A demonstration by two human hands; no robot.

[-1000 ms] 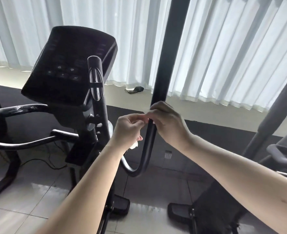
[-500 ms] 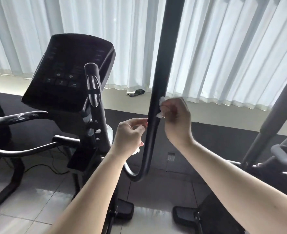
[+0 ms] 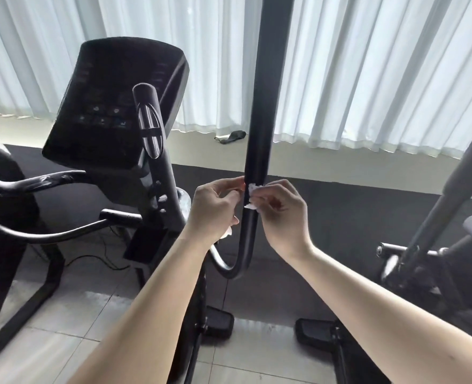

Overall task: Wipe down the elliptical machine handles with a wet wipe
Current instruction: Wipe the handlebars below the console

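Our right hand [image 3: 282, 214] has slipped lower down the upright handle [image 3: 259, 106], fingers [image 3: 277, 187] pinching the white wet wipe [image 3: 252, 195] against it. On our left hand [image 3: 215, 209] the curled fingers meet the handle's left edge; what they hold we cannot tell.

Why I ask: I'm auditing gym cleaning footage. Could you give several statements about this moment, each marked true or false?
1. The right hand pinches a white wet wipe against the upright handle. True.
2. The console shows lit numbers. False: its face is dark.
3. The left hand is at the handle's left side, about level with the right hand. True.
4. The wipe touches the console. False: it is on the upright handle, a little above its bottom bend, apart from the console.
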